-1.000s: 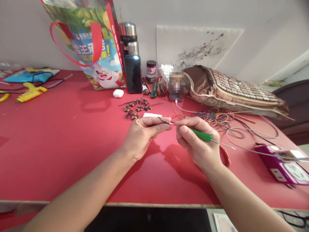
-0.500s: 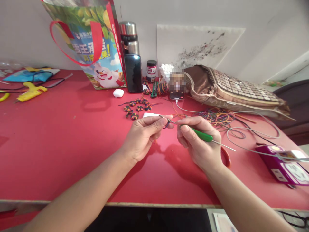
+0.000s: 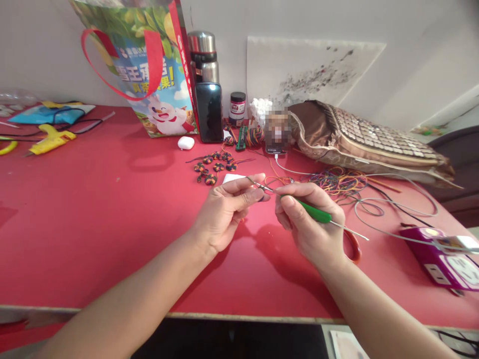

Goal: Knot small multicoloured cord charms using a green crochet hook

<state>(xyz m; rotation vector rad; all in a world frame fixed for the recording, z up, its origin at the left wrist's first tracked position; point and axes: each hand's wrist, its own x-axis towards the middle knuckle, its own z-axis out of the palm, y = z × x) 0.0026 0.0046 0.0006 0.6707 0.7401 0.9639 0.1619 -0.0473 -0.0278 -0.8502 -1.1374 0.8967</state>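
Note:
Pinched in my right hand [image 3: 312, 219] is a crochet hook [image 3: 317, 213] with a green handle and a thin metal shaft at each end. Its left tip reaches the fingertips of my left hand [image 3: 226, 214]. Those fingers are closed on a small piece of dark yarn [image 3: 261, 191], most of which they hide. Both hands hover above the red table, close together. Behind them lies a group of small multicoloured crocheted pieces [image 3: 218, 168]. A white flat thing [image 3: 232, 177] shows partly behind my left hand.
A loose tangle of coloured yarn [image 3: 337, 180] lies right of centre, near a brown sequined bag [image 3: 374, 134]. A phone [image 3: 208, 112] leans before a steel flask [image 3: 204, 52]. At the right sits a purple power strip [image 3: 426, 254]; a yellow glue gun [image 3: 50, 139] is far left.
The hook's tip has shifted slightly against the left fingertips, and the dark yarn there sits differently. Otherwise both hands keep nearly the same place; the whole view has moved a little.

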